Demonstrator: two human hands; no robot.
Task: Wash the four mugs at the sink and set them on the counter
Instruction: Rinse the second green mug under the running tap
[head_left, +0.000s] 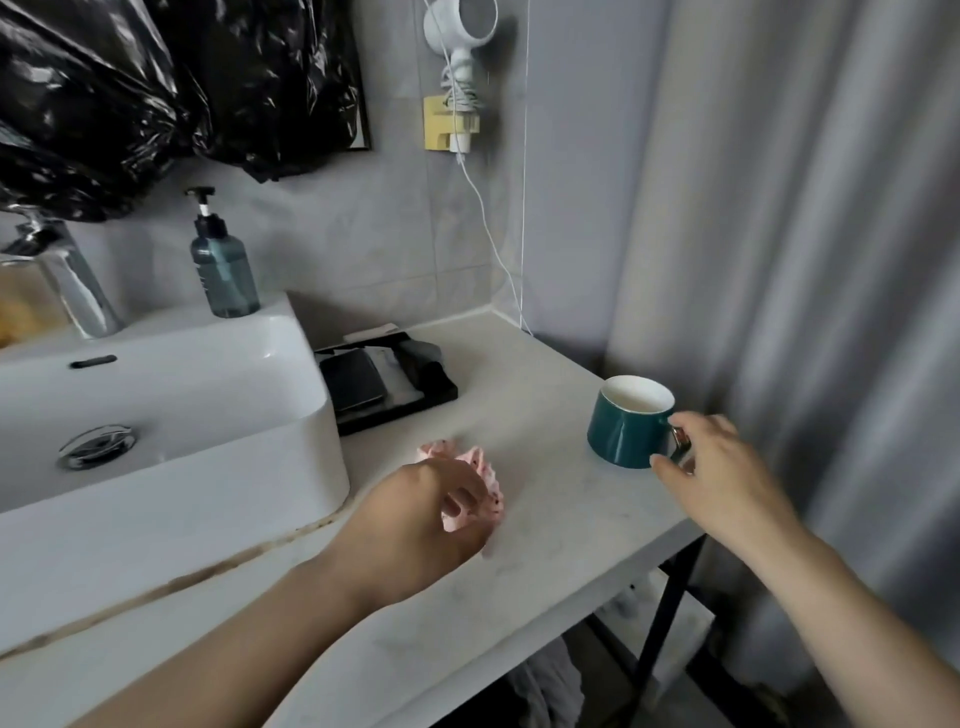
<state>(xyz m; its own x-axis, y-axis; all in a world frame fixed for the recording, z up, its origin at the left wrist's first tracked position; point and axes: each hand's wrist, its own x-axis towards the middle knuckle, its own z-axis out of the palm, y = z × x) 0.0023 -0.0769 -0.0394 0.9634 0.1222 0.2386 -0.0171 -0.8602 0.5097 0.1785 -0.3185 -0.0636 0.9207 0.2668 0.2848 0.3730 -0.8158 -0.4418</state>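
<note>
Teal mug (626, 428) is standing upright on the worktop (545, 519), looking empty. Your right hand (719, 462) is pinching its handle; your left hand (436, 512) is clutching a pink cloth (480, 480).

There is a single view, from a wide-angle camera worn on the person's head. It looks forward and steeply down over a pale counter (545, 415), close enough that both forearms enter from the bottom edge and reach well into the picture. The view is turned toward the counter's right end, so the white sink (171, 415) is cut off at the left edge and only part of the tap (67, 280) shows. The tiled back wall fills the top, a grey curtain (805, 260) fills the right side, and straight lines bow near the borders. No second view shares the scene.
</note>
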